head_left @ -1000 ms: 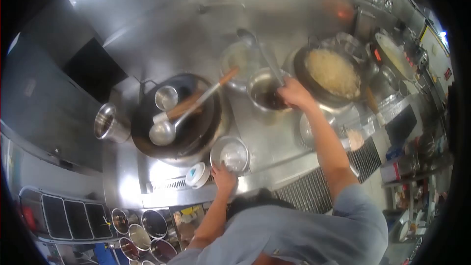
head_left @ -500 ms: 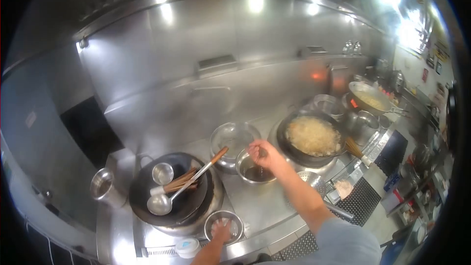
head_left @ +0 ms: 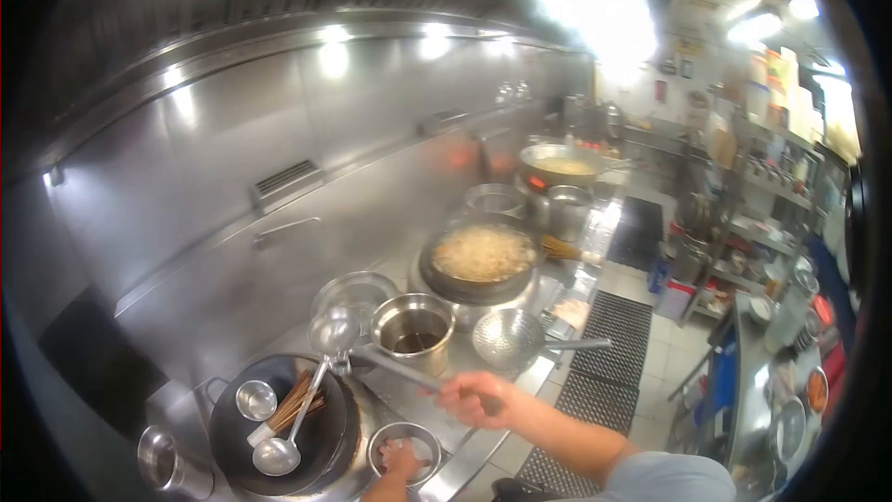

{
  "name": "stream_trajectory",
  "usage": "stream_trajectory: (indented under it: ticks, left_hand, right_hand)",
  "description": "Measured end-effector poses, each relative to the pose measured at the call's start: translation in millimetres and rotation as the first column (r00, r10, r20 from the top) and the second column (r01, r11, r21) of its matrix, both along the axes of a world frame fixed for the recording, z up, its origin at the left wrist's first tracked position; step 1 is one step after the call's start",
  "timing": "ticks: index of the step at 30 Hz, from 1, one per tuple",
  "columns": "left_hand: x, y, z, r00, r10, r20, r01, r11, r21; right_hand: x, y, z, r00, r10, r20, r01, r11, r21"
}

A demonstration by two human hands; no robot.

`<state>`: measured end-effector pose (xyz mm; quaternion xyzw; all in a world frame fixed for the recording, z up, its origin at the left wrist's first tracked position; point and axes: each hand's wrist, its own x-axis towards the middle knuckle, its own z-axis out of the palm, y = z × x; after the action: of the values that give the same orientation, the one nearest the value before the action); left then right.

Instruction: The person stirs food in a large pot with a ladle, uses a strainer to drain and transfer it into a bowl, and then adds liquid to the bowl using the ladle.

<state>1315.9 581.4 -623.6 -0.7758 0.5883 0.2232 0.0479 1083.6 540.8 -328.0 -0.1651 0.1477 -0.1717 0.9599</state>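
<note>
- The steel cooking counter runs away from you along the wall, with every item below sitting on it.
- The black wok is at your near left; a second ladle, some brown sticks and a small metal cup rest in it.
- The far wok is full of pale fried food.
- The pot holding dark liquid stands between the two woks, with the wire strainer just beside it.
- Your right hand is wrapped tight around the long handle of the ladle; its cup hangs just beside the pot, above the black wok's rim.
- The small steel bowl sits at the counter's near edge, beside the black wok.
- Your left hand lies on that bowl's near rim; you cannot tell whether the fingers grip it.
</note>
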Motion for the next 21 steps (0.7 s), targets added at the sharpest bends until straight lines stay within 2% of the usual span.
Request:
stream_trajectory:
  ticks: [2, 5, 9, 10, 13, 14, 18, 21]
  left_hand:
    - [4, -4, -7, 0.998, -0.04, 0.055, 0.04, 0.999, 0.009]
    - [8, -4, -11, 0.999, -0.049, 0.004, 0.049, 0.999, 0.009]
    - [6, -4, -29, 0.999, -0.022, 0.023, 0.022, 1.0, 0.01]
    - [7, -5, -25, 0.97, -0.191, 0.151, 0.197, 0.98, -0.025]
    - [-9, 1, 9, 0.994, -0.074, 0.079, 0.061, 0.986, 0.156]
    - [5, -5, -54, 0.964, -0.112, 0.239, 0.142, 0.983, -0.113]
    - [11, 0, -49, 0.96, -0.186, 0.21, 0.19, 0.982, -0.001]
    - [0, 1, -33, 0.937, -0.263, 0.228, 0.253, 0.965, 0.072]
  right_hand:
    - [-14, 44, -15, 0.998, -0.046, -0.047, 0.047, 0.999, 0.017]
    - [-34, 101, -34, 0.997, -0.058, -0.054, 0.06, 0.998, 0.018]
    - [-47, 156, -65, 0.97, -0.136, -0.201, 0.131, 0.991, -0.038]
    - [-49, 164, -76, 0.955, -0.154, -0.254, 0.147, 0.988, -0.047]
    - [-54, 182, -99, 0.909, -0.209, -0.36, 0.175, 0.977, -0.125]
    - [-55, 185, -103, 0.887, -0.218, -0.408, 0.169, 0.974, -0.154]
    - [-55, 190, -123, 0.826, -0.189, -0.531, 0.029, 0.955, -0.294]
    - [-57, 200, -123, 0.746, -0.238, -0.622, 0.03, 0.945, -0.326]
